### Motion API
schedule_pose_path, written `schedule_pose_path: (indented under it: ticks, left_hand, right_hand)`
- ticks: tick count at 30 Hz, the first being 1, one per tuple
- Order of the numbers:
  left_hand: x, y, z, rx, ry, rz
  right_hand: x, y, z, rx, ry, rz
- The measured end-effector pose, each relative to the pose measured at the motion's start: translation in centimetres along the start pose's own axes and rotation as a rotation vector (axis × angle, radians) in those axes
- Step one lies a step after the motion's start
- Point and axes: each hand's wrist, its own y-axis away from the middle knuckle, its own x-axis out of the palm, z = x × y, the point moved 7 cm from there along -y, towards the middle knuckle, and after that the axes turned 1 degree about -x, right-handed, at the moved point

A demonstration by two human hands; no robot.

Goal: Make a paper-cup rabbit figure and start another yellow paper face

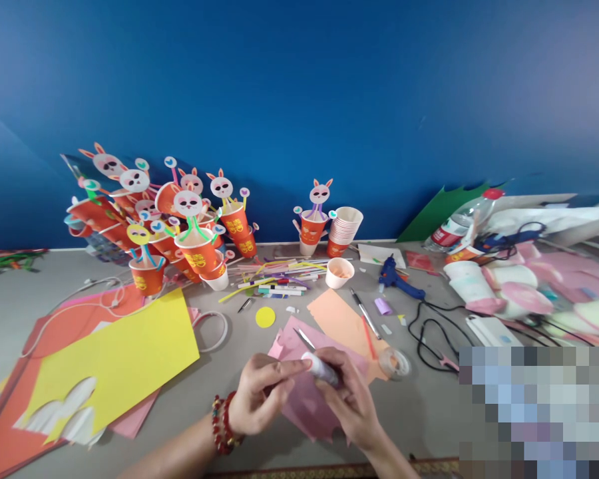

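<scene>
My right hand [349, 396] is wrapped round a glue stick [320, 368], its white end pointing up and left. My left hand [264, 389] is beside it, index fingertip against that white end, the other fingers curled in; whether they hold something small is hidden. Beneath both hands lies a pink paper sheet [304, 406] with a ragged edge. A silver pointed blade [305, 339], perhaps of scissors, sticks out beyond my fingers, its rear part hidden. A purple cap [383, 306] lies on the table past my right hand, near an orange paper sheet [334, 313].
Orange cups with rabbit faces [194, 256] crowd the back left. Yellow paper [124, 359] lies left, near a tape roll [212, 331]. Behind the hands are markers [282, 291] and a white cup [339, 273]. A blue glue gun [399, 278] and bottle [466, 216] are right.
</scene>
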Motion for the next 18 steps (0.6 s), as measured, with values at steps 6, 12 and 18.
schedule_pose_path:
  ticks: [6,12,18]
  left_hand:
    - [-0.11,0.33,0.60,-0.098,0.037,-0.023]
    - [-0.23,0.29,0.69,-0.085,0.034,-0.037]
    - [-0.08,0.18,0.74,-0.070,0.069,-0.030]
  right_hand:
    - [-0.06,0.19,-0.42,0.028,-0.029,-0.005]
    - [-0.08,-0.02,-0.37,0.045,-0.027,-0.002]
    - [-0.03,-0.22,0.05,0.021,-0.036,-0.012]
